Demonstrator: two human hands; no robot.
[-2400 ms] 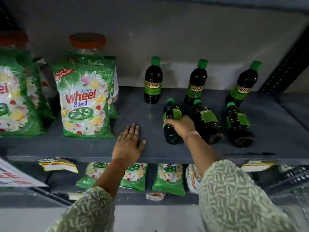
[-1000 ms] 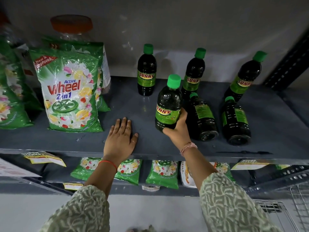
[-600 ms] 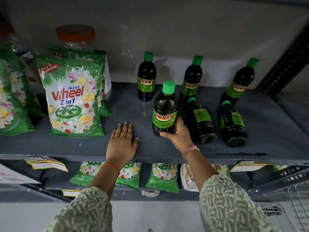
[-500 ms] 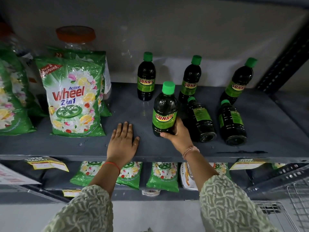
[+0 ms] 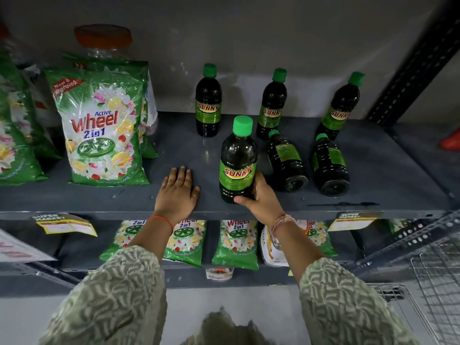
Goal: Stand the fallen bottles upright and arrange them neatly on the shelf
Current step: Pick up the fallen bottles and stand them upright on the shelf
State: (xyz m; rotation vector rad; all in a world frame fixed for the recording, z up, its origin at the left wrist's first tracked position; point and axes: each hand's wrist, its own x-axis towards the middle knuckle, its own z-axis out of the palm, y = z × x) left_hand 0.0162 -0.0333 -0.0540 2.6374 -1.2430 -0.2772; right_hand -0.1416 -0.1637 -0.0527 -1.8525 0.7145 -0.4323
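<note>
right hand [image 5: 258, 195] wraps low round the upright bottle [image 5: 237, 160] near the shelf [image 5: 174, 145] front, steadying its base | left hand [image 5: 178, 192] flat, fingers together, bracing us | two fallen bottles [image 5: 286, 161] lie just right, caps to the back | guess they're next

Grey metal shelf [image 5: 373, 170], matte, faint glare mid-surface. Plain grey-white back wall [image 5: 249, 33], dim lighting, darker in the top corners. Black perforated upright [image 5: 408, 78] runs diagonally at right. Yellow "Super Market" price tags [image 5: 66, 223] hang off the front edge. Lower shelf [image 5: 74, 247] below, in shadow. Wire basket [image 5: 433, 282] bottom right. Pale floor [image 5: 224, 300] underneath.
</note>
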